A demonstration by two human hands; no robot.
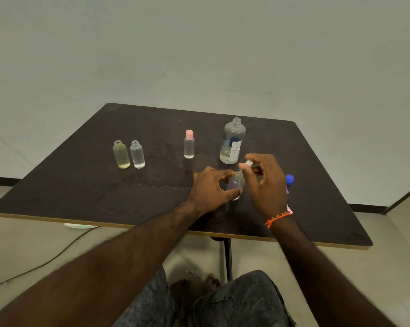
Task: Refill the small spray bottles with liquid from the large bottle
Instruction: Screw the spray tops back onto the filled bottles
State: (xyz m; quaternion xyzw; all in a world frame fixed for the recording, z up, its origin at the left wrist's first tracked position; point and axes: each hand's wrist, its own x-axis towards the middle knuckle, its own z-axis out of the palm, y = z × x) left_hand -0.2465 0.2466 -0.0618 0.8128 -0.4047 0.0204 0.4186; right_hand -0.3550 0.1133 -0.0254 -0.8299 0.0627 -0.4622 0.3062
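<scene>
Hands meet over a small clear bottle standing on the dark table, just in front of the large bottle. The left hand curls its thumb and fingers round the small bottle's body, steadying it upright. The right hand pinches a whitish spray cap between fingertips right above the small bottle's open neck; whether the cap touches the neck cannot be told. An orange thread bracelet circles the right wrist.

The large bottle stands uncapped, clear with a blue and white label, holding liquid only near its bottom. To its left stands a slim clear bottle with a pink cap. Much further left of the large bottle, two uncapped small bottles stand side by side, nearly touching: a yellowish bottle and a colourless bottle. In front and to the right of the large bottle, a blue cap shows behind the right hand, its bottle mostly hidden
</scene>
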